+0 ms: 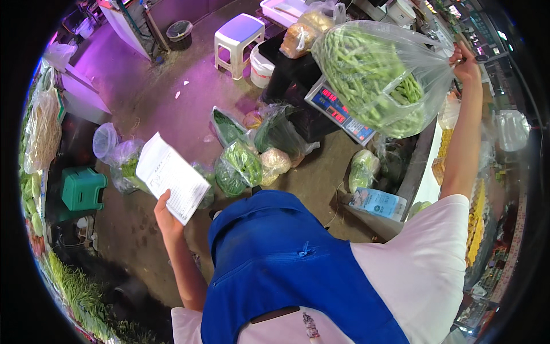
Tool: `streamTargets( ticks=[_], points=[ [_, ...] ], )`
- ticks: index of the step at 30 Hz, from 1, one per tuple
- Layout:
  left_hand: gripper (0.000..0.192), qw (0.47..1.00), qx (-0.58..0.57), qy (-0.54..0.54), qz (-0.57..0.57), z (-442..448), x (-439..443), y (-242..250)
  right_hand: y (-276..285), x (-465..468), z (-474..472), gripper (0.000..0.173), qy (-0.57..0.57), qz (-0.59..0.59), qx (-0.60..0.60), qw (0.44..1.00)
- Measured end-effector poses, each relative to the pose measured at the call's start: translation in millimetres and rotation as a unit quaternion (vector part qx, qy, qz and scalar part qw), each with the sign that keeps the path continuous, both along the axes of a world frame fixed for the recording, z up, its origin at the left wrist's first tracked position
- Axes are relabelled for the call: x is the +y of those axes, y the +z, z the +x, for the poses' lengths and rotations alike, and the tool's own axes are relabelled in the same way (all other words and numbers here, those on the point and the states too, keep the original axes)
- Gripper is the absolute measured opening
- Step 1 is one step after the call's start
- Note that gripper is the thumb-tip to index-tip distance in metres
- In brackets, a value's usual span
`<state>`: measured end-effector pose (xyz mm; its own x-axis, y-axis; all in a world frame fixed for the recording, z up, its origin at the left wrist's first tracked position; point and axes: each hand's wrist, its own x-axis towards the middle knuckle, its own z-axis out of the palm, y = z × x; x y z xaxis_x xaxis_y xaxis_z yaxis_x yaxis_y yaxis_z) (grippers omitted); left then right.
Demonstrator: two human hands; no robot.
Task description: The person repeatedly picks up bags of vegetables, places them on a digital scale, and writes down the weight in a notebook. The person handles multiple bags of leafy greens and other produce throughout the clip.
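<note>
My left hand [171, 217] holds a printed paper sheet or pad [172, 176] by its lower left edge. At the upper right, my right hand [463, 62] grips the gathered neck of a large clear plastic bag of long green beans or peppers [365, 69]. That bag covers part of a digital scale [339, 112] with a lit red display; whether it rests on the scale I cannot tell. On the floor before me stand clear bags of leafy greens [239, 165], a bag of long thin green stalks [275, 129] and a bag of pale vegetables [275, 163].
A white and blue plastic stool [239, 32] and a white bucket [261, 66] stand beyond the bags. A green stool [84, 188] is at the left, near vegetable racks. Cabbage in plastic [363, 167] and a blue packet [378, 202] lie at the right, beside a counter with yellow egg trays [476, 223].
</note>
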<state>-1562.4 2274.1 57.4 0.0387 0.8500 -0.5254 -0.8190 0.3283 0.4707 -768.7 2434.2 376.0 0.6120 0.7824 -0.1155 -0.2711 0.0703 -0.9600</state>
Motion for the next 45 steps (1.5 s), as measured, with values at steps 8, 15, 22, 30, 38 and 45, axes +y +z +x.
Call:
streamTargets(
  ticks=[8,15,22,30,38,45],
  points=[
    [0.047,0.999,-0.014,-0.049,0.003,16.7,-7.5,25.6,1.4,-74.7,-30.3,0.048,-0.211,-0.013,-0.509,0.835],
    [0.051,0.985,-0.004,-0.17,0.037,4.0,-25.5,63.3,-139.7,-177.4,-370.0,0.036,0.032,0.054,-0.422,0.904],
    [0.062,0.937,0.005,-0.346,0.056,-27.3,-46.9,81.2,-244.7,-225.0,-624.1,0.027,0.281,-0.065,0.139,0.947],
    [0.055,0.899,-0.019,-0.438,0.016,-48.4,-58.1,81.3,-221.5,-269.3,-635.2,0.029,0.185,-0.111,-0.145,0.965],
    [0.051,0.871,-0.041,-0.489,0.032,-43.7,-66.2,98.5,-167.5,-296.8,-645.2,0.016,0.227,-0.027,0.03,0.973],
    [0.049,0.885,-0.011,-0.463,0.033,-40.0,-77.7,112.6,-185.0,-301.0,-665.2,0.013,0.177,-0.045,-0.075,0.98]
  ],
)
